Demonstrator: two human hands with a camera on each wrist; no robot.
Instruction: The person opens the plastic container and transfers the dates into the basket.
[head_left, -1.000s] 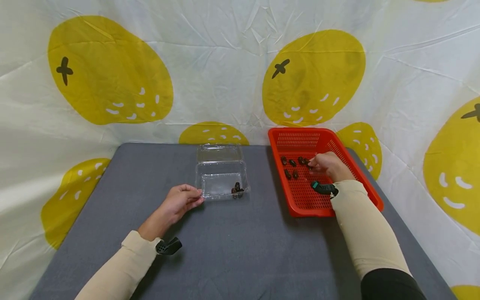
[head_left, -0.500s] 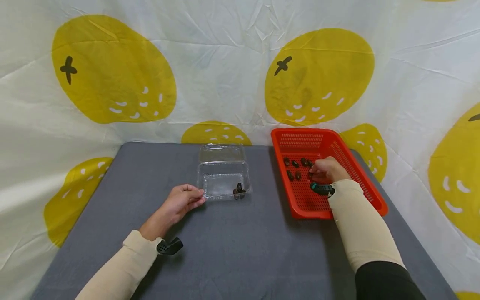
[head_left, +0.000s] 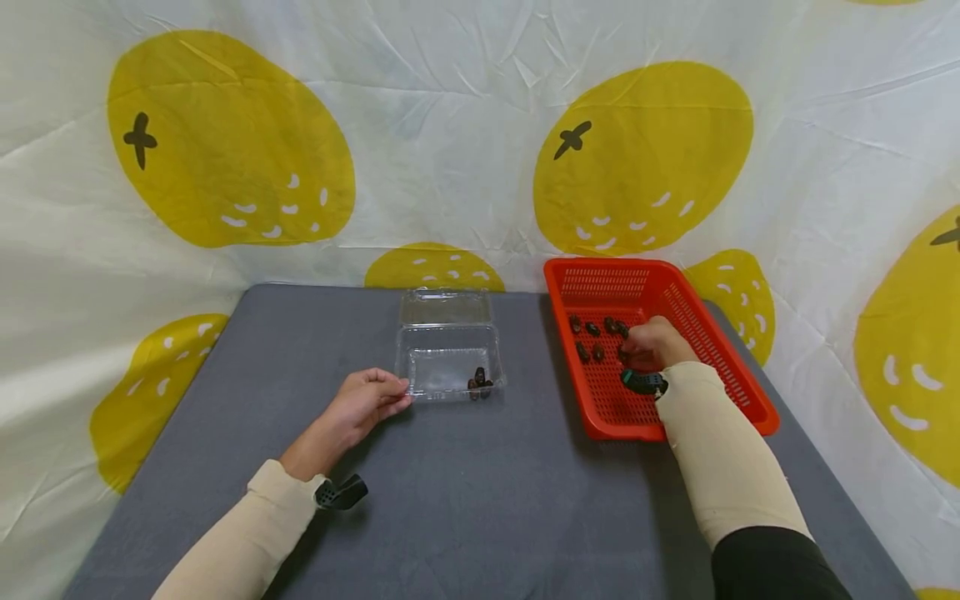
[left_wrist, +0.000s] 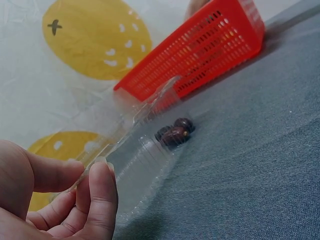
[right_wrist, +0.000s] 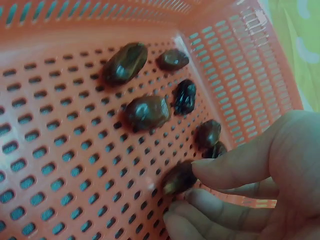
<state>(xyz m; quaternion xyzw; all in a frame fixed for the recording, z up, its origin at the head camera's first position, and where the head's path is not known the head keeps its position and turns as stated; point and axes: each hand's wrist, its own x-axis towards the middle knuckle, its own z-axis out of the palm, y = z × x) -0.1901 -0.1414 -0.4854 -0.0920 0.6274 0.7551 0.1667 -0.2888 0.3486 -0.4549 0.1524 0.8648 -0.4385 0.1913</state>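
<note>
A clear plastic clamshell box (head_left: 442, 367) lies with its lid folded back, and a small group of dark brown dates (left_wrist: 175, 134) rests in its right front corner. My left hand (head_left: 367, 404) pinches the box's front left rim between thumb and fingers. Inside the red basket (right_wrist: 30, 150), my right hand (head_left: 654, 342) has thumb and fingertips at the two sides of a glossy date (right_wrist: 179, 178), close over the perforated floor. Several other dates (right_wrist: 145, 112) lie spread to the left of that hand in the head view.
A grey cloth covers the table (head_left: 465, 500). Behind it hangs a white curtain (head_left: 442, 125) printed with large yellow fruit. The basket's raised walls surround my right hand, and the box stands to the basket's left.
My right hand has shifted slightly toward me within the basket, from the back dates to one nearer the front. The left hand keeps its grip on the box. The head view has shifted slightly.
</note>
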